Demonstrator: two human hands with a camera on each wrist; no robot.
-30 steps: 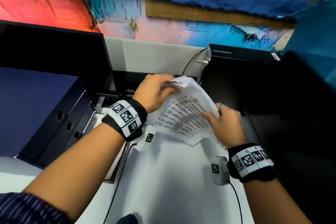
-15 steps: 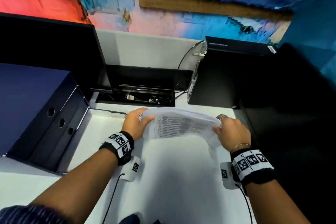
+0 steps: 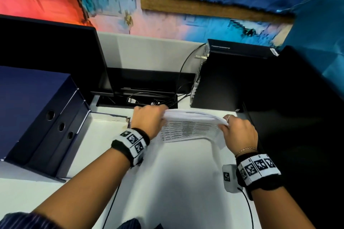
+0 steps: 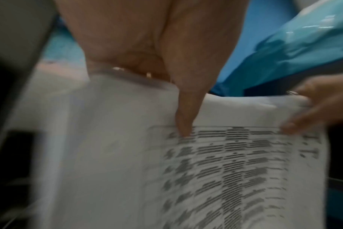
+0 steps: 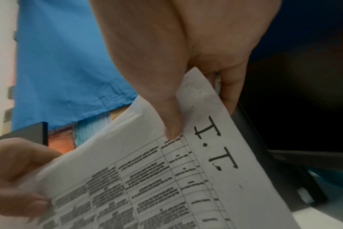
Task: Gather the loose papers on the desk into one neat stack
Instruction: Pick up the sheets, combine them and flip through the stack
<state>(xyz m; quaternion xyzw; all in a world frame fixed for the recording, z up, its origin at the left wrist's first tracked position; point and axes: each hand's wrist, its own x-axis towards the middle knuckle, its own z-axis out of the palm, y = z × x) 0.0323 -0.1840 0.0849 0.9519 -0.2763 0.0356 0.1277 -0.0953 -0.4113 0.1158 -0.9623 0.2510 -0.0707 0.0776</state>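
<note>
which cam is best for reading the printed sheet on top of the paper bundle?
Right wrist: the white printed top sheet is sharpest there, with table lines and large "I.T." legible. Left wrist shows its text motion-blurred. Head shows it small, bowed between left hand and right hand.

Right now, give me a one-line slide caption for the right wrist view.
Right hand pinches a white printed paper bundle headed "I.T."; left hand grips its far edge.

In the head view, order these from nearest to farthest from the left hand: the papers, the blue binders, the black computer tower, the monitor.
From the left hand:
1. papers, gripped by it, just to its right.
2. blue binders, on the desk to its left.
3 and 4. monitor, back left, and black computer tower, back right: too close to call.
</note>
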